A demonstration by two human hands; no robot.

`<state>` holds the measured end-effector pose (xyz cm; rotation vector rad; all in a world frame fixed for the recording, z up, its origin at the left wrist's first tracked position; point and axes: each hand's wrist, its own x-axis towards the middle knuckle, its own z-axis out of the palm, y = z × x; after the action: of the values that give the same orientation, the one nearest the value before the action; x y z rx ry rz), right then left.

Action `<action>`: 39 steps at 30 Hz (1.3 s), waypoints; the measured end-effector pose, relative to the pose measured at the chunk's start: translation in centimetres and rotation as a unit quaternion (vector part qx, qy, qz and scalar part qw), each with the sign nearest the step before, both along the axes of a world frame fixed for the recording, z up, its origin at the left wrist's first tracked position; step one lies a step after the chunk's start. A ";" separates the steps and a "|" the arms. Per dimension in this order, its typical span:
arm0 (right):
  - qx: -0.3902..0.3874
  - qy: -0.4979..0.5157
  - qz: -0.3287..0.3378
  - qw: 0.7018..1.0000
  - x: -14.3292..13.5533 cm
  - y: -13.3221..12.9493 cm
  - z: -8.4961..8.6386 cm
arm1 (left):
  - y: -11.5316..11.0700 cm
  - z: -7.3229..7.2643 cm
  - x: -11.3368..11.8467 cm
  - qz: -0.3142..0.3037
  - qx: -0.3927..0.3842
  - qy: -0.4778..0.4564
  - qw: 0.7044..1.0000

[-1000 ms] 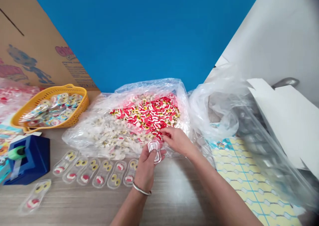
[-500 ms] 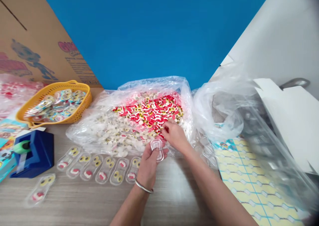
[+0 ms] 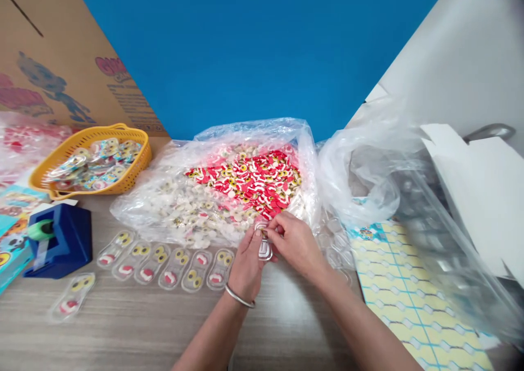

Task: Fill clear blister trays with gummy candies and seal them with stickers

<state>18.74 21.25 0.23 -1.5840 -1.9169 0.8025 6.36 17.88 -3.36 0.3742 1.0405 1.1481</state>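
Note:
A clear plastic blister shell (image 3: 265, 249) is gripped between the thumb and fingers of my left hand (image 3: 247, 262). My right hand (image 3: 295, 244) is closed in a pinch at the shell's upper part, on a small piece that is too hidden to name. Just beyond both hands lies an open plastic bag (image 3: 164, 196) heaped with red-and-white mouth pieces (image 3: 262, 183) and yellow eye pieces. To the left, a row of filled clear shells (image 3: 197, 271) holds eyes and mouths, and one more filled shell (image 3: 73, 297) lies nearer the front edge.
At the left are a yellow basket (image 3: 143, 166) of packed pieces and a blue tape dispenser (image 3: 61, 240). On the right lie printed yellow card sheets (image 3: 393, 283), a clear bag of shells (image 3: 442, 240) and white card (image 3: 470, 185). A cardboard box (image 3: 82, 43) stands behind the basket.
My right hand has moved from the heap of pieces down to the shell, its fingertips now at the shell. My left hand has shifted slightly up and right with it.

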 end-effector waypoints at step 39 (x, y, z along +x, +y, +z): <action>0.236 -0.235 0.044 0.942 2.9 -7.8 -2.3 | -0.6 0.9 3.2 -0.016 -0.004 0.010 1.000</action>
<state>21.65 13.46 -2.05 -1.4723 -2.2968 -0.0396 9.57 17.24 -2.44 0.3961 1.0528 1.1140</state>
